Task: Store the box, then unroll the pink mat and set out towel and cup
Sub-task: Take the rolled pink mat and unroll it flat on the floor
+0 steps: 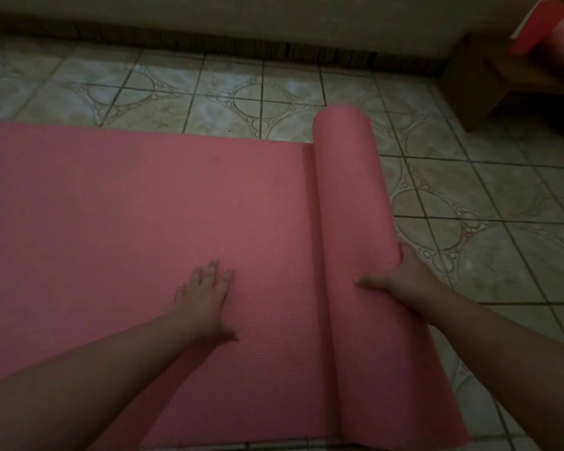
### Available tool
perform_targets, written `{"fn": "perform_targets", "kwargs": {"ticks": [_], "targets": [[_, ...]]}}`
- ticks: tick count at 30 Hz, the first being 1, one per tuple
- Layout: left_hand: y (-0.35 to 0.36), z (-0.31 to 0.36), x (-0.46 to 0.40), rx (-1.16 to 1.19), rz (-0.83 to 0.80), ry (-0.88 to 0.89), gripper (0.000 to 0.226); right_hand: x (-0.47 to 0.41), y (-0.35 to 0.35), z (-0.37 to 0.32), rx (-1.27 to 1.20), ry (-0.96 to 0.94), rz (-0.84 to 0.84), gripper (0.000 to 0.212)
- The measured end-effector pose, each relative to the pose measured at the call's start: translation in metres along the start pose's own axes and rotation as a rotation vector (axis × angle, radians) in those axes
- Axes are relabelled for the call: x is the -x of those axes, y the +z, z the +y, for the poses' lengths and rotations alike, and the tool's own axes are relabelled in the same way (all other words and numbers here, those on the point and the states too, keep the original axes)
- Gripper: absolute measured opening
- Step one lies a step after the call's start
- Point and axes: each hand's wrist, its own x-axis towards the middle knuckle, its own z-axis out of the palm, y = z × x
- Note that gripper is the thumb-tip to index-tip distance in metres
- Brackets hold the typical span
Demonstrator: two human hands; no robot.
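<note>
Tiled floor point(469, 190): pink mat point(144, 206) (half unrolled) under both hands.

Pink mat point(144, 222): the flat part runs off the left edge, so you cannot see its far end there. The near edge is partly cut by the bottom border.

Roll point(349, 196): its near end leaves the view at the bottom; the spiral of either end is not visible.

Right hand point(401, 281): your fingers are hidden behind the far side of the roll; only the thumb and the back of the hand show.

Red and white object point(547, 30), top right: blurred and cut by the right edge; cannot tell what it is.

Wooden furniture point(482, 83) below it: only a corner shows, dim.
</note>
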Motion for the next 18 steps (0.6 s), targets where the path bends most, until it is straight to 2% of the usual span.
{"fn": "perform_targets", "kwargs": {"ticks": [9,13,16,18], "targets": [[-0.007,-0.037,0.011,0.002,-0.008,-0.065,0.127,0.007,0.031,-0.021,-0.031,-0.078,-0.048,0.117],[-0.009,-0.032,0.007,0.038,-0.036,-0.099,0.129,0.008,0.022,-0.015,-0.047,-0.046,-0.067,0.121],[-0.008,-0.022,0.003,0.107,-0.030,-0.121,0.121,0.009,0.000,-0.006,0.011,-0.045,0.024,0.129],[-0.005,-0.018,0.003,0.144,-0.007,-0.114,0.112,0.007,-0.017,0.000,0.088,-0.073,0.143,0.121]]}}
